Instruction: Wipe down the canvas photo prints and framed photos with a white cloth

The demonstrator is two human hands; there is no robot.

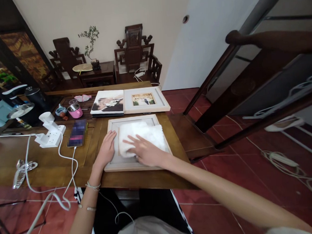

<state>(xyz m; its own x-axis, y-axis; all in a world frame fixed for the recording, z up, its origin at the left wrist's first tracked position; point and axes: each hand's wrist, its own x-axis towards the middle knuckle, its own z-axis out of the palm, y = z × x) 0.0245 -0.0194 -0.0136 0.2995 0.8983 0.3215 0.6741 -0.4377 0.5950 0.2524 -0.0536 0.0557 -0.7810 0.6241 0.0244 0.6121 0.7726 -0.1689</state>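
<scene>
Fingers of the right hand [145, 150] were spread over a white cloth [154, 135] on the frame [130, 167]; those of the left hand [106, 148] lay extended at its left edge. A strip of surface [180, 177] showed between frame and phone [77, 133]. Behind the frame lay a second frame [158, 99]; rightward stood a chair [218, 91].

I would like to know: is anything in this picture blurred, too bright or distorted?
In the head view, the white cloth looks nearly washed out; the right hand on it seems slightly soft; the phone is pixelated; the right-side chair looks slanted, probably from wide-angle distortion.
</scene>
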